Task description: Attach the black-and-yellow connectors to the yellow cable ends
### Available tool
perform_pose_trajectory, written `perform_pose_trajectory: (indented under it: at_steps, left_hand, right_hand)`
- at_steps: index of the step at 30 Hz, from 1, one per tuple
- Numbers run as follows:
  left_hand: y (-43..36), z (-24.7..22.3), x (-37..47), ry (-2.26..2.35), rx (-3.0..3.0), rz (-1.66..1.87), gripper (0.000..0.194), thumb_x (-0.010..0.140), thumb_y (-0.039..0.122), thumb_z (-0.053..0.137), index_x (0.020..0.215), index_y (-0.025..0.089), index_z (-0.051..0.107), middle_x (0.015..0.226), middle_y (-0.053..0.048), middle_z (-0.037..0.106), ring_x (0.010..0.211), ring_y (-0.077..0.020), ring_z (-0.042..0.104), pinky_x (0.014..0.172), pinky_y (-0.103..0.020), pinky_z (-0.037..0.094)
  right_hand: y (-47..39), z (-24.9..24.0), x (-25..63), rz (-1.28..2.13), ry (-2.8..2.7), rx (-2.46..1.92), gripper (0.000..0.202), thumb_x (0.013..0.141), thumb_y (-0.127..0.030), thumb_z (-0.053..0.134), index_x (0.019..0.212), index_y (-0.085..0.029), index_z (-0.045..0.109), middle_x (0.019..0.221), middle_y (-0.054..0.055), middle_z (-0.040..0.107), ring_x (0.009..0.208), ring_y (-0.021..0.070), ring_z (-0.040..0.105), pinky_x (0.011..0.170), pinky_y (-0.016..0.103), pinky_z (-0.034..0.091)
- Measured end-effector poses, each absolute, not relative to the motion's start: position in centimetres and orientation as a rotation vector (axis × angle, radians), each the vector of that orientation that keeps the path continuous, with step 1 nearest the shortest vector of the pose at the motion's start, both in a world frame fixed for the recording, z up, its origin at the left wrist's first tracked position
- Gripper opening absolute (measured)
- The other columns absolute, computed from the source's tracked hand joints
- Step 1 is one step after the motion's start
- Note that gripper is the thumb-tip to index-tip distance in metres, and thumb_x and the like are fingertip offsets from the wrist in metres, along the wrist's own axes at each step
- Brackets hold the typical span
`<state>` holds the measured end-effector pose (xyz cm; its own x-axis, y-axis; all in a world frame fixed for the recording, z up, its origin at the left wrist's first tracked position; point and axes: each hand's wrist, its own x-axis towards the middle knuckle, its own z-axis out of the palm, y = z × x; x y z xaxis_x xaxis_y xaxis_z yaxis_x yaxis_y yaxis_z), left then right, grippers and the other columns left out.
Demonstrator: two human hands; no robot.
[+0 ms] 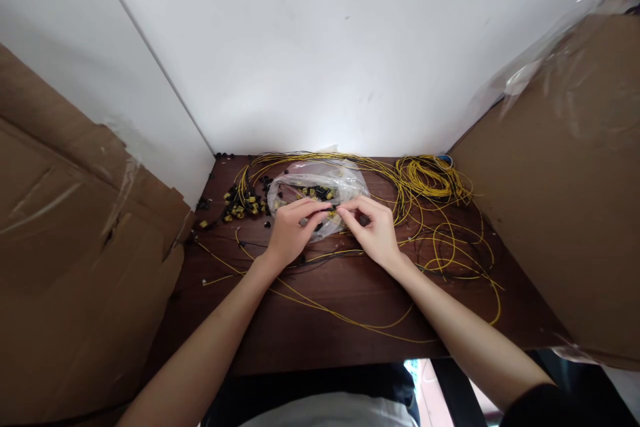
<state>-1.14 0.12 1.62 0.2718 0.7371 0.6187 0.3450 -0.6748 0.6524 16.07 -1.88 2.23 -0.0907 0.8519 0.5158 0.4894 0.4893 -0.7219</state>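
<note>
Over a clear plastic bag (353, 177), my two hands meet fingertip to fingertip. My left hand (291, 229) pinches a small dark piece (331, 208) that looks like a black connector. My right hand (374, 225) is closed in a pinch at the other side of it; what lies between its fingertips is too small to make out. Black and yellow connectors (316, 193) lie in the bag just behind my fingers. To the left, a heap of similar connectors (244, 203) is attached to a bundle of yellow and black wires (320, 156) running along the back.
A coil of yellow wire (431, 177) sits at the back right. Loose yellow wires (345, 322) cross the brown tabletop (310, 347) in front and to the right. Cardboard sheets (85, 247) (560, 200) stand on both sides, and a white wall (325, 53) closes the back.
</note>
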Motion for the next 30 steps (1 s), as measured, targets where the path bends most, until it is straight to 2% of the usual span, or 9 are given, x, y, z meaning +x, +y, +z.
perform_pose_trajectory:
  at_steps: [7,17,30]
  left_hand:
    - [0.35,1.38,-1.39,1.005,2.158,1.392,0.016,0.083,0.019,0.058,0.092,0.018,0.071,0.090,-0.007,0.071,0.082,-0.0165,0.065,0.077,-0.030,0.051]
    - [0.37,1.20,-1.44,1.016,2.193,1.408,0.017,0.083,0.016,0.057,0.091,0.017,0.071,0.087,-0.007,0.069,0.081,-0.0155,0.063,0.075,-0.028,0.050]
    - [0.13,1.45,-1.22,1.014,2.211,1.397,0.016,0.082,0.016,0.057,0.092,0.017,0.070,0.087,-0.007,0.068,0.081,-0.0155,0.063,0.074,-0.028,0.051]
  right_hand:
    - [-1.48,2.35,16.56,0.410,-1.538,-1.201,0.017,0.083,-0.029,0.056,0.073,-0.018,0.064,0.069,0.002,0.063,0.061,0.0139,0.055,0.057,0.026,0.042]
    - [-1.57,2.41,16.63,0.373,-1.767,-1.155,0.014,0.084,-0.025,0.055,0.086,-0.020,0.068,0.078,0.003,0.065,0.063,0.0140,0.057,0.061,0.027,0.046]
    - [-1.69,2.17,16.43,0.483,-1.909,-1.121,0.012,0.083,-0.027,0.057,0.087,-0.021,0.067,0.079,0.003,0.063,0.066,0.0147,0.058,0.060,0.026,0.047]
